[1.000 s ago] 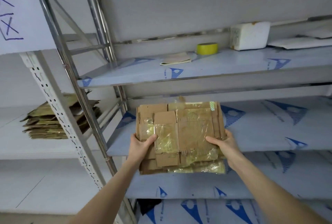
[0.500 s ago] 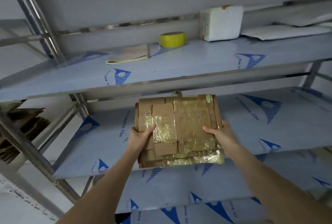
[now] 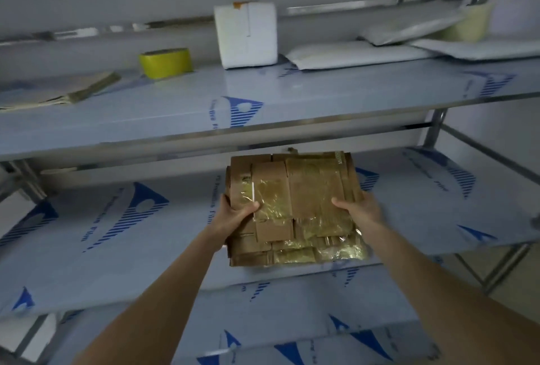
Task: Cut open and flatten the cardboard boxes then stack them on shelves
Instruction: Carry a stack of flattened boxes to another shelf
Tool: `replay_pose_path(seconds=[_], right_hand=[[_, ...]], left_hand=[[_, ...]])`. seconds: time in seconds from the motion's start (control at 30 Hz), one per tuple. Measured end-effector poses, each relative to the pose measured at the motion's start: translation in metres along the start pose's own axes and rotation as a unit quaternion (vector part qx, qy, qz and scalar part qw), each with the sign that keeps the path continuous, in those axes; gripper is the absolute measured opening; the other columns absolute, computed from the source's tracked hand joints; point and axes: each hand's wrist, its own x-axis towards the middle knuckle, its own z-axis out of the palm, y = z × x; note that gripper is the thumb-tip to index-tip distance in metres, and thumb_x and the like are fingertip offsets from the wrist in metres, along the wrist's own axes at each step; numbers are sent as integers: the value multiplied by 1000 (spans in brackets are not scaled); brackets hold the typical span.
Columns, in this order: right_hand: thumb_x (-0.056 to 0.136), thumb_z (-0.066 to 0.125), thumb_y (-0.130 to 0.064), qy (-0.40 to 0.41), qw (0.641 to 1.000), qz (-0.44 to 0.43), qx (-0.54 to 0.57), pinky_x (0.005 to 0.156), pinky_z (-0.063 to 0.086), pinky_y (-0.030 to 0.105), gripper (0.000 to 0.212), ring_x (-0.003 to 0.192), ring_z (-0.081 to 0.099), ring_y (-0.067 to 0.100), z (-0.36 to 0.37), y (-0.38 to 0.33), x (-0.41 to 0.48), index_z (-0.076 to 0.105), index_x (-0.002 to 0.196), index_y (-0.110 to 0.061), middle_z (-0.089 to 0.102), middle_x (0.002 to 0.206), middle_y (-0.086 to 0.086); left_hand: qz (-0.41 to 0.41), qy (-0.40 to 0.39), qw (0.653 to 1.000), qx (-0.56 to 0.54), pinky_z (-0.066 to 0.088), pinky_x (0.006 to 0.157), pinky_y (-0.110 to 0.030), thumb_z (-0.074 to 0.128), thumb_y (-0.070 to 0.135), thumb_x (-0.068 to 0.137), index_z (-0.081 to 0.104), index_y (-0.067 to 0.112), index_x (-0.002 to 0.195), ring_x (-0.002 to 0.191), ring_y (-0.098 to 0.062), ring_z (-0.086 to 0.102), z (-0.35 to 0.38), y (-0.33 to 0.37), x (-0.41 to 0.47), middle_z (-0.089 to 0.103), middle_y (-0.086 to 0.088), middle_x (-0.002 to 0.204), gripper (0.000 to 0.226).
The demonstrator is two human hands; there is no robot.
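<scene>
Cardboard stack (image 3: 295, 209), flattened and tape-slick, sat partly over the middle shelf (image 3: 438, 203); our left hand (image 3: 233, 218) and right hand (image 3: 361, 209) gripped its sides. We judged it light, stiff, liable to slide apart.

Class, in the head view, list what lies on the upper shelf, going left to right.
flat tan bundle → yellow tape roll → white box → white envelopes
</scene>
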Motion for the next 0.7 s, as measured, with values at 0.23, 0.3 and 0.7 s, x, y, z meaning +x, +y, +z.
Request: replay_pose_path(seconds=[0.23,0.3,0.7], right_hand=[[78,81,-28,31,998,-5,-61,104,42,40,73,122,54,32,-91,2,66,47,138,-5,58,133,11],[80,79,-28,37,997,-4,-73,99,44,38,63,119,57,33,-109,7,83,53,131,-2,61,127,12],[90,63,-46,64,980,-24,-187,95,40,38,55,120,54,34,-177,4,186,57,130,-8,61,127,12]], left_hand=[[-44,59,997,-29,51,96,-48,83,75,27,44,24,130,104,-24,64,123,3,45,63,-1,117,121],[-47,67,996,-28,51,96,-47,81,71,33,47,23,128,104,-24,64,150,6,59,64,-1,116,112],[-63,69,995,-33,48,100,-49,83,58,60,50,16,131,109,-29,61,257,23,146,63,-5,122,89]])
